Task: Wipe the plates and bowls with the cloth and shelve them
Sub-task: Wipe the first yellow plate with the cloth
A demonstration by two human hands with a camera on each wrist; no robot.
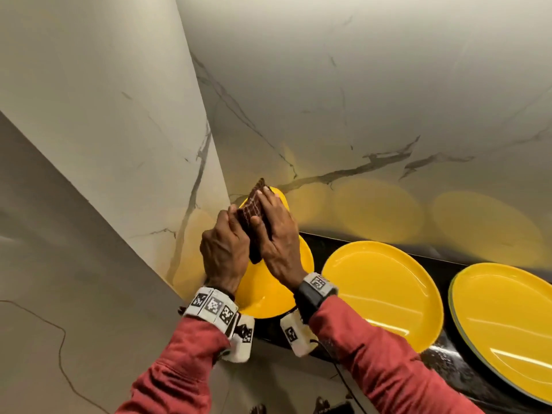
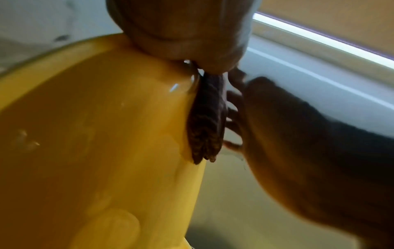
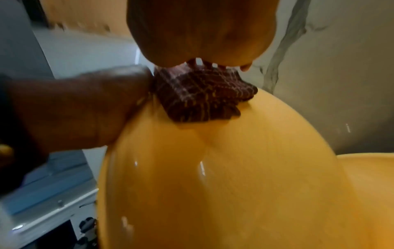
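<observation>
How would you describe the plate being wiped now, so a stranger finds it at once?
Look at the black counter under the marble wall, with its row of yellow plates. The plate being wiped is leftmost, in the corner. Only this one is lifted, with both hands and a dark checked cloth on it.

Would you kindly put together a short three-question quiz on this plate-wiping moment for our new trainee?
1. True or false: the cloth is plain white.
2. Which hand presses the cloth against the held plate? A) left hand B) right hand
3. Fill in: besides the held plate, ___ yellow plates lie on the black counter.

Key
1. False; it is dark and checked.
2. B; the left hand grips the tilted plate's edge.
3. Two: the middle plate and the right plate.
</observation>
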